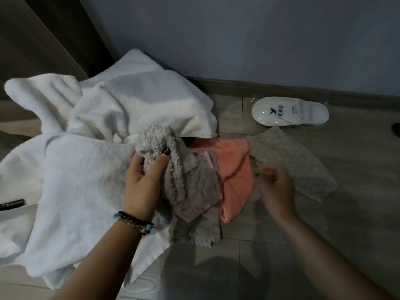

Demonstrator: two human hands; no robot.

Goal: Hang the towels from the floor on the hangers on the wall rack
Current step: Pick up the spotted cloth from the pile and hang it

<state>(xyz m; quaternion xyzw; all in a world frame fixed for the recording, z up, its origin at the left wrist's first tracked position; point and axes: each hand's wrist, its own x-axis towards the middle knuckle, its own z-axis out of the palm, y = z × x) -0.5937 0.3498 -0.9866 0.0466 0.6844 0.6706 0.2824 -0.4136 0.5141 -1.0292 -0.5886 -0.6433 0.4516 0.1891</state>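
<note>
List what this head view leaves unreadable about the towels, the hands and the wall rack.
- Wall rack and hangers: out of frame, above the top edge.
- Right hand: motion-blurred; its grip cannot be told.
- Pink towel: partly covered by the grey towel that the left hand grips.
- White towels: cut off by the left edge.
- Slipper: print too small to read.

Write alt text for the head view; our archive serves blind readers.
A person's left hand grips a fluffy grey towel from a floor pile of white towels and a pink cloth; the blurred right hand hovers nearby.
</note>
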